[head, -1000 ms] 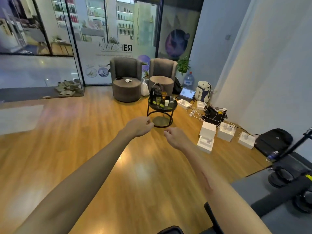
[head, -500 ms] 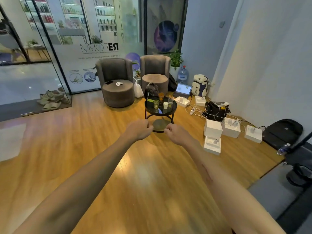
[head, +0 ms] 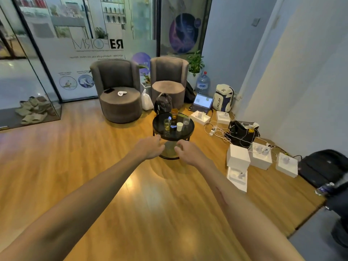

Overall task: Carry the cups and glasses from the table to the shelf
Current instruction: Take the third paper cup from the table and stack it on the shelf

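Observation:
A small round black table [head: 185, 135] stands ahead on the wooden floor. On it are an amber glass [head: 174, 113] at the back, a greenish glass [head: 167, 124] on the left, a white cup [head: 179, 126] in the middle and a clear glass [head: 186, 121] on the right. My left hand [head: 149, 147] and my right hand [head: 188, 152] are stretched out in front of me, short of the table, fingers loosely curled and holding nothing. No shelf is in view.
Two grey armchairs [head: 118, 91] stand behind the table, with a dark bag [head: 163, 103] between. White boxes [head: 238, 156], cables [head: 219, 131], a laptop [head: 202, 102] and a backpack [head: 224, 97] crowd the floor on the right. Glass walls close the left side.
The table and chairs have grown larger and nearer in view as I moved toward them. Both hands stay outstretched and empty.

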